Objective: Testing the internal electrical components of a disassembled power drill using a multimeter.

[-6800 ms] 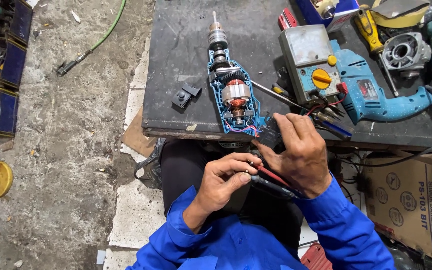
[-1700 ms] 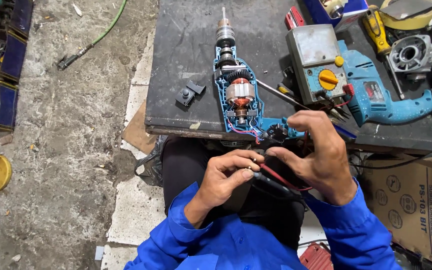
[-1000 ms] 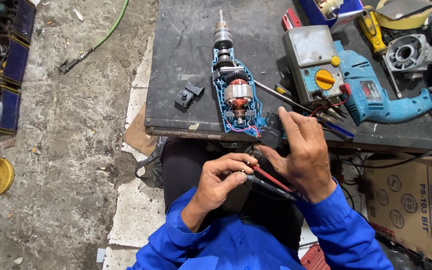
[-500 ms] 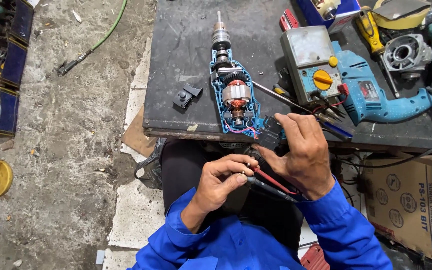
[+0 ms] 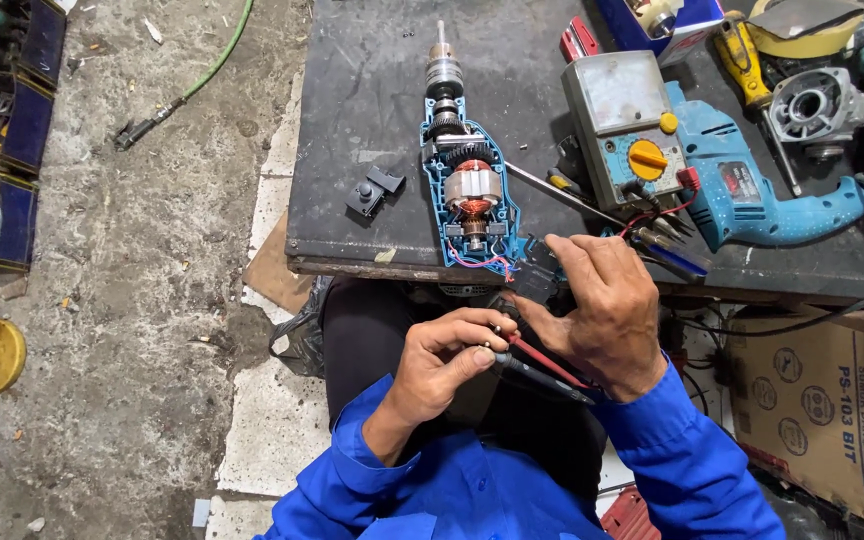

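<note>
While our left hand point(image 5: 452, 360) stays clamped on the red and black probes point(image 5: 542, 365), our right hand point(image 5: 602, 305) has returned to pinch, seemingly, the opened drill's point(image 5: 470, 195) switch point(image 5: 537, 275).

Most open room is the left part of the bench point(image 5: 372, 120): bare dark top with just a small black switch part point(image 5: 374, 190) lying on it, well apart from the opened drill point(image 5: 464, 180). Right of the drill it gets tight. A thin rod point(image 5: 562, 195) runs slantwise from the drill toward the meter point(image 5: 627, 130), closing that gap. Past the meter it's packed: blue drill point(image 5: 752, 190), gear housing point(image 5: 812, 105), yellow screwdriver point(image 5: 742, 65), cables. At the near edge, left hand point(image 5: 447, 365) and right hand point(image 5: 602, 305) with the red and black probes point(image 5: 542, 365) fill the space over the lap.
</note>
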